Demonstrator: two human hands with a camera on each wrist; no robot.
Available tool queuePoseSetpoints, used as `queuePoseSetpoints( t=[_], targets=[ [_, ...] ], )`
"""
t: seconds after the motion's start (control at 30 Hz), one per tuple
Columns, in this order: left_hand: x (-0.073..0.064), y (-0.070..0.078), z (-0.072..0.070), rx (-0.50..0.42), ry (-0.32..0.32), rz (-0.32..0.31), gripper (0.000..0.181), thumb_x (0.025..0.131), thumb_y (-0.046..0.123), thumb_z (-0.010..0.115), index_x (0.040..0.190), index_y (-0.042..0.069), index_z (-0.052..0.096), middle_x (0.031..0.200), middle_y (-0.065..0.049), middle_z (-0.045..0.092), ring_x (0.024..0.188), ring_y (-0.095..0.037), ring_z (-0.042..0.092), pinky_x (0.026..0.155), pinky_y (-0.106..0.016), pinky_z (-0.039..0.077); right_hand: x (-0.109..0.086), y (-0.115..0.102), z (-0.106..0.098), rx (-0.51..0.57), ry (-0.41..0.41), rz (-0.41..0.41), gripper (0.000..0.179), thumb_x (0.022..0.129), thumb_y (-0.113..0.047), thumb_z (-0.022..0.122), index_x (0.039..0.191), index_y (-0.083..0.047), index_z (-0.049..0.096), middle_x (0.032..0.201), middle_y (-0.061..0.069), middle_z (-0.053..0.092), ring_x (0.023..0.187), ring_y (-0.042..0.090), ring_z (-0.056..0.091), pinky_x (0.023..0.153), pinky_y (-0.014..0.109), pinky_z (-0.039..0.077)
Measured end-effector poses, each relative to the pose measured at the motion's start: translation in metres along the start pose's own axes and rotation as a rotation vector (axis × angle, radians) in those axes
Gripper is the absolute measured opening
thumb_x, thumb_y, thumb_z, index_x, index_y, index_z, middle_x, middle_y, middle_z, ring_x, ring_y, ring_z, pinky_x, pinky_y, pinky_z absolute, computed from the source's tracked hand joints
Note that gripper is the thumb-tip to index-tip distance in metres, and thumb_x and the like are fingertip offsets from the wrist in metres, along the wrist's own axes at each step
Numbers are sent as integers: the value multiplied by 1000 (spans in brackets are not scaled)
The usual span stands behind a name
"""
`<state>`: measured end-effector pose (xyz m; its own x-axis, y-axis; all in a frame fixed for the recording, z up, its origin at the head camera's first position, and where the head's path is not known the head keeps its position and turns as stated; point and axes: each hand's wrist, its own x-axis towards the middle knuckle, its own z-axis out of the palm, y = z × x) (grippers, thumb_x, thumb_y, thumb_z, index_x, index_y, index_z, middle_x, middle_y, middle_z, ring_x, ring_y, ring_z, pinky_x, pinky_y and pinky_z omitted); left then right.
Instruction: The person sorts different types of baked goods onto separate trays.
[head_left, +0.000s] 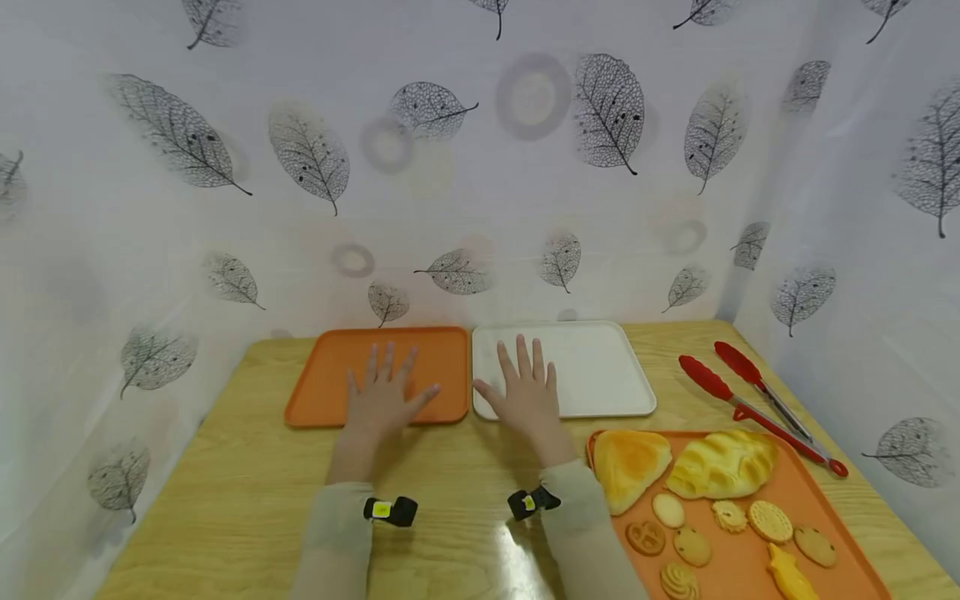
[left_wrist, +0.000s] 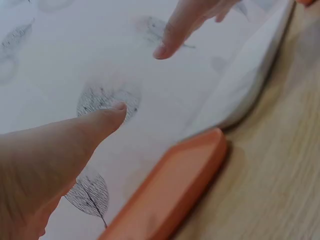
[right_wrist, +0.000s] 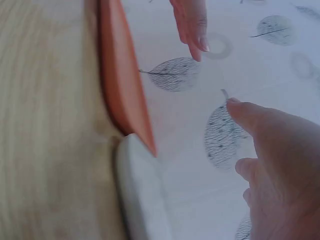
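My left hand (head_left: 382,402) is spread with straight fingers over the orange tray (head_left: 442,354) at the back of the table, holding nothing. Beside it, my right hand (head_left: 527,400) spreads its fingers over the left part of the white tray (head_left: 600,367), also holding nothing. In the left wrist view the left thumb (left_wrist: 107,120) points toward the other hand, above the corner of the orange tray (left_wrist: 185,170). From the right wrist, the right thumb (right_wrist: 245,112) shows with the white tray's edge (right_wrist: 137,175) below and left.
At the front right, a larger orange tray (head_left: 840,542) carries a triangular bread (head_left: 630,467), a braided loaf (head_left: 723,467) and several cookies (head_left: 692,546). Red-tipped tongs (head_left: 761,417) lie behind it, partly over its edge. A leaf-print curtain (head_left: 450,192) surrounds the wooden table (head_left: 217,500).
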<state>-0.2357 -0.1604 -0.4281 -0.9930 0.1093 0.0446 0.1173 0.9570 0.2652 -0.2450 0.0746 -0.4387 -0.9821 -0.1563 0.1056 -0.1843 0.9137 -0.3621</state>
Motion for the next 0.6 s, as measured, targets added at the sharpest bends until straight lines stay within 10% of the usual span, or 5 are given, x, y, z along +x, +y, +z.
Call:
queuePoseSetpoints(
  t=[0.6],
  targets=[
    [-35, 52, -56, 62, 107, 150, 85, 87, 80, 33, 155, 42, 0, 166, 1, -8, 152, -26, -16, 119, -65, -6, -48, 15, -93, -56, 158, -94, 85, 92, -65, 48, 158, -24, 13, 166, 6, -3, 153, 32, -11, 122, 60, 1]
  ],
)
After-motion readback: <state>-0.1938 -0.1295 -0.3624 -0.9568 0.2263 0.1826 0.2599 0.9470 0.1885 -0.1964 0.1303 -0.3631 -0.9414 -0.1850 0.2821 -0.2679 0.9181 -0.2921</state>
